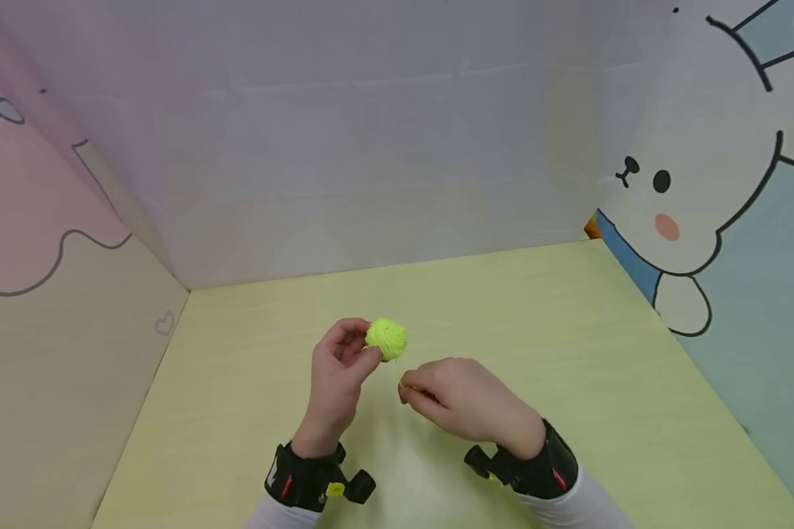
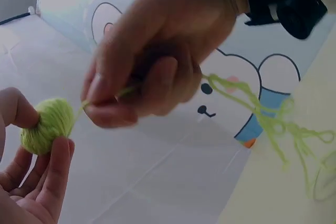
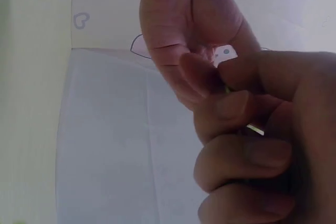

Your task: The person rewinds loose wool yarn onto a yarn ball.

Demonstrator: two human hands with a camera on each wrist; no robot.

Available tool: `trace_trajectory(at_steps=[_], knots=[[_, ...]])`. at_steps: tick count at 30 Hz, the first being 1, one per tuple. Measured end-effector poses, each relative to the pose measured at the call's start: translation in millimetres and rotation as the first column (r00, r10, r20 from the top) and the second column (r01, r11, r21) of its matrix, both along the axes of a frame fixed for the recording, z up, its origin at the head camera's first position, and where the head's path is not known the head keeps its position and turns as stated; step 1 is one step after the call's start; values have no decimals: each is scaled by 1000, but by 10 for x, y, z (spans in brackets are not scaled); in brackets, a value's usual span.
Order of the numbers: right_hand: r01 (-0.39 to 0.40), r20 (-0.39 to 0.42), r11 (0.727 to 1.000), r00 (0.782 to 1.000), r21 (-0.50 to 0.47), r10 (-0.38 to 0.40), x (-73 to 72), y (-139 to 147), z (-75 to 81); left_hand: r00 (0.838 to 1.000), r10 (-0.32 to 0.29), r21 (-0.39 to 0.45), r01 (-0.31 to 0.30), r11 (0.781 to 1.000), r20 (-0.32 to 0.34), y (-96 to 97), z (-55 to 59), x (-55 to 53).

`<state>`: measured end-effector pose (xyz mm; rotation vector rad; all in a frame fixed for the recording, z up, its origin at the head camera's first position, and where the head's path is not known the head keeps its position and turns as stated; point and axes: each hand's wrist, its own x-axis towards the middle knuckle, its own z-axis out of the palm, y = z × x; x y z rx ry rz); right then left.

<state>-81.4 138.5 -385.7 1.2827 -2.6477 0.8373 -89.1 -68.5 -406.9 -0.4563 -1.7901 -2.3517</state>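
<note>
A small ball of neon yellow-green yarn (image 1: 387, 338) is pinched between the thumb and fingers of my left hand (image 1: 337, 378), above the table. From the ball (image 2: 50, 124) a thin strand runs to my right hand (image 1: 466, 397), just to its lower right. That hand pinches the strand between thumb and forefinger, with the other fingers curled in. In the left wrist view, a loose tangle of yarn (image 2: 268, 116) trails out from the far side of the right hand. The right wrist view shows only a sliver of yarn (image 3: 255, 129) between the fingers; the ball is hidden there.
Under both hands lies a pale yellow table (image 1: 238, 411). A plain whitish sheet (image 1: 370, 162) stands along its back edge. Printed cartoon panels border it on the left (image 1: 46, 353) and the right (image 1: 761, 294). Each wrist wears a black strap with a small camera.
</note>
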Motion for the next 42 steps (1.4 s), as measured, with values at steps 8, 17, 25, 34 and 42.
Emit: trace_trajectory(at_steps=[8, 17, 25, 34, 42], knots=[[-8, -160, 985, 987, -172, -20, -6, 133, 85, 976, 178, -245, -204, 948, -124, 60, -14, -27], [-98, -197, 972, 979, -215, 55, 8, 169, 150, 969, 182, -413, -236, 879, -165, 140, 129, 57], [28, -257, 938, 959, -346, -123, -58, 246, 134, 965, -96, -503, -41, 863, -243, 194, 297, 142], [80, -228, 920, 957, -384, -179, -85, 246, 128, 925, -273, -466, 126, 876, -263, 172, 351, 185], [97, -201, 925, 963, -367, -180, -116, 231, 110, 898, -295, -415, 144, 898, -327, 118, 286, 142]])
